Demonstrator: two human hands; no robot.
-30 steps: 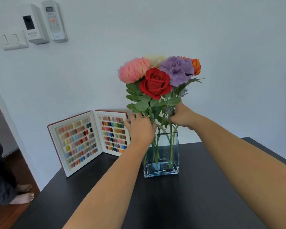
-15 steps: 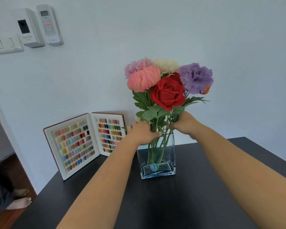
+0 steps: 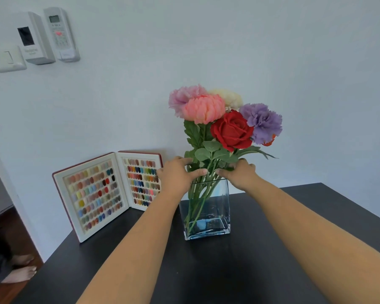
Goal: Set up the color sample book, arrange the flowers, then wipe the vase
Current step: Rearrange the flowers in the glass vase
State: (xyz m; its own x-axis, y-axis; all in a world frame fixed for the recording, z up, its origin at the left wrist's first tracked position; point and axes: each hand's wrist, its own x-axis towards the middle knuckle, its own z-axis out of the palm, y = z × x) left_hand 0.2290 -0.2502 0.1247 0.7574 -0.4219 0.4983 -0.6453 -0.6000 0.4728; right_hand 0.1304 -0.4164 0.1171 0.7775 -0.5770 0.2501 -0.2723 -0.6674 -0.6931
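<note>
Left hand (image 3: 177, 175) curled around the flower stems (image 3: 203, 187) just above the vase (image 3: 207, 212) rim, thumb across the front; right hand (image 3: 239, 173) clasping the same bunch from the right, fingertips lost in leaves. 2 hands, 1 square glass vase on the dark table (image 3: 239, 270), stems inside. 6 blooms (image 3: 225, 119) countable: lilac-pink, peach, cream, red rose, purple, plus an orange one mostly hidden behind the purple. Far left, open color sample book (image 3: 106, 191) propped upright against the wall (right page partly covered by the left hand). Above, 2 wall units (image 3: 49, 36) and 1 switch plate (image 3: 6, 60); lettering too blurred to read. Bare feet (image 3: 22, 269) cut off at the left edge.
</note>
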